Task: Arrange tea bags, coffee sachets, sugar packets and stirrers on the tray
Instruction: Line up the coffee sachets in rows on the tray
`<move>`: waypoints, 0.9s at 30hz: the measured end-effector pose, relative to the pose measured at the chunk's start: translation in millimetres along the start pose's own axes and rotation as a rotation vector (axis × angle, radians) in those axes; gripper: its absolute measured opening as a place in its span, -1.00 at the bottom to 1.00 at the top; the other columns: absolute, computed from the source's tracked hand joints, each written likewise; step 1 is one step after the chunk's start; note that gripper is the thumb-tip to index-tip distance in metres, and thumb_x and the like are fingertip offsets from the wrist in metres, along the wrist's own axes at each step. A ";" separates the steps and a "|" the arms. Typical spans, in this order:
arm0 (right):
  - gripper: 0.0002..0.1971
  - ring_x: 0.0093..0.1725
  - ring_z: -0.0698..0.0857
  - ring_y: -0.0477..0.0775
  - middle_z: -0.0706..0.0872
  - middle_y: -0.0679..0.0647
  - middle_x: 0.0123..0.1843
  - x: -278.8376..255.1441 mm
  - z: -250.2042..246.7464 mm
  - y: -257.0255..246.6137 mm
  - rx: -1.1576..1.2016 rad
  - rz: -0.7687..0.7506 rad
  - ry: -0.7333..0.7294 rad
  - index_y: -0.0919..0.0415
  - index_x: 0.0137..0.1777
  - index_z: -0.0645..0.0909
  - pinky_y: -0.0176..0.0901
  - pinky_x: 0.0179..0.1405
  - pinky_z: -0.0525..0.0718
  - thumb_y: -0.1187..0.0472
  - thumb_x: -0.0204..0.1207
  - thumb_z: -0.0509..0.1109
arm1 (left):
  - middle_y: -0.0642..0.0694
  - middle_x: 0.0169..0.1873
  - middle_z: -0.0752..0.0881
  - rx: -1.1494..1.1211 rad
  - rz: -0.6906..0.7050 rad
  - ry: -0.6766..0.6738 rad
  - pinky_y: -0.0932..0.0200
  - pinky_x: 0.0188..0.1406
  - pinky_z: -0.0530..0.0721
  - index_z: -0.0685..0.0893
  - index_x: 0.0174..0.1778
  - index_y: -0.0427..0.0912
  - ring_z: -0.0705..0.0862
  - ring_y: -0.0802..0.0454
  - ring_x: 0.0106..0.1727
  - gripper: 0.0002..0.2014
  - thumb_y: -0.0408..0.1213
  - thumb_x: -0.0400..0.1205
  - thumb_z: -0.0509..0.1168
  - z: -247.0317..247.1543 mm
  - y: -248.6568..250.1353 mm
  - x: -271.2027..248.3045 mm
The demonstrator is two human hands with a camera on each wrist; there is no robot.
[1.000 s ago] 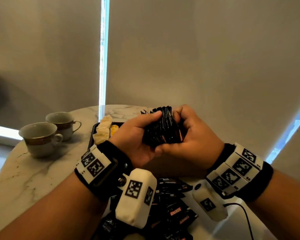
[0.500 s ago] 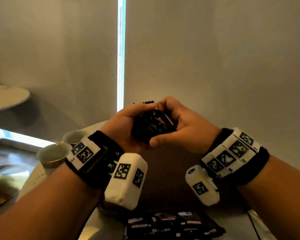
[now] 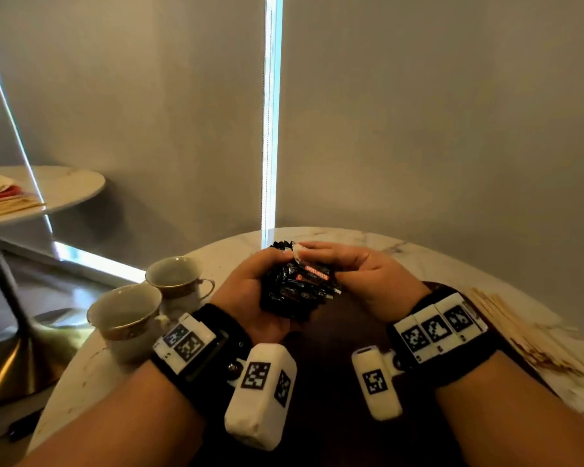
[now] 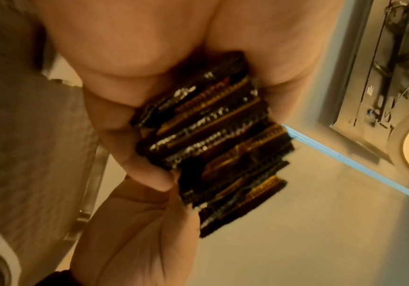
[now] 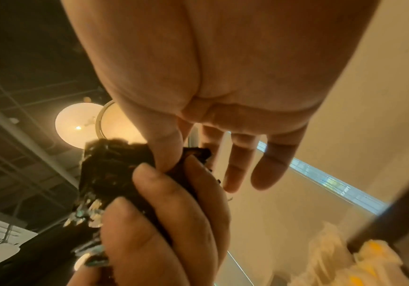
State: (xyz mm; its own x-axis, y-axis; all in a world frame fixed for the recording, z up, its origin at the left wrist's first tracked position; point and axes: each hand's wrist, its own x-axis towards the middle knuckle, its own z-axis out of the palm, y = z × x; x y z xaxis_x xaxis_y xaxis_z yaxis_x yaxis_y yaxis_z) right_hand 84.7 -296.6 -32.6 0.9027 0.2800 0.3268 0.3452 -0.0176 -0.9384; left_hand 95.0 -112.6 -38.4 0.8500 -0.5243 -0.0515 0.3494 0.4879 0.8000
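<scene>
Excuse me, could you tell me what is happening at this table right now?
A person holds a stack of black coffee sachets above the round marble table. The left hand grips the stack; the right hand pinches its top sachet. Two white gold-rimmed teacups stand left, pale wooden stirrers lie right.

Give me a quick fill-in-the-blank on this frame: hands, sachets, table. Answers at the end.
1. The stack of black coffee sachets is gripped mainly by the ____ hand.
2. The right hand pinches the ____ sachet of the stack.
3. Left of the left hand, ____ teacups stand on the marble table.
4. The wooden stirrers lie on the person's ____ side.

Missing words: left; top; two; right
</scene>
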 end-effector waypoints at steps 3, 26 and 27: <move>-0.42 0.46 0.64 0.05 0.69 0.04 0.45 -0.3 1.8 8.9 0.099 0.026 -0.033 0.19 0.23 0.77 -0.09 0.49 0.56 0.63 0.31 0.21 | -0.22 -0.26 0.74 -0.006 -0.018 -0.013 0.05 -0.23 0.56 0.74 -0.06 -0.25 0.75 -0.11 -0.31 -0.71 -0.14 0.43 0.32 -5.0 -0.2 2.9; -0.73 -0.44 0.66 -0.05 0.82 0.30 -0.06 7.4 -29.7 64.1 0.085 0.604 0.499 0.35 0.29 0.56 -0.31 -0.65 0.55 0.51 0.63 0.32 | -0.25 -0.19 0.77 -0.079 0.116 0.019 0.12 -0.33 0.77 0.67 0.09 -0.30 0.75 -0.10 -0.31 -0.59 -0.17 0.38 0.27 -33.2 30.8 9.7; -0.73 -0.37 0.71 -0.01 0.81 0.30 -0.03 7.5 -27.7 63.2 0.094 0.636 0.477 0.35 0.28 0.56 -0.29 -0.58 0.64 0.53 0.62 0.32 | -0.25 -0.20 0.76 -0.077 0.119 0.013 0.12 -0.34 0.77 0.68 0.08 -0.30 0.75 -0.10 -0.31 -0.58 -0.17 0.36 0.27 -32.6 30.7 10.1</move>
State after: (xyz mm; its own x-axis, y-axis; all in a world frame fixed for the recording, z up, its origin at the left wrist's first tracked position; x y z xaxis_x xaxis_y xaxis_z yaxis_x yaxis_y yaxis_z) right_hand 120.4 -322.2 -86.4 0.9391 -0.1975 -0.2811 -0.2764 0.0514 -0.9597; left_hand 127.1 -80.1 -33.9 0.8921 -0.4506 0.0325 0.2746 0.5980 0.7530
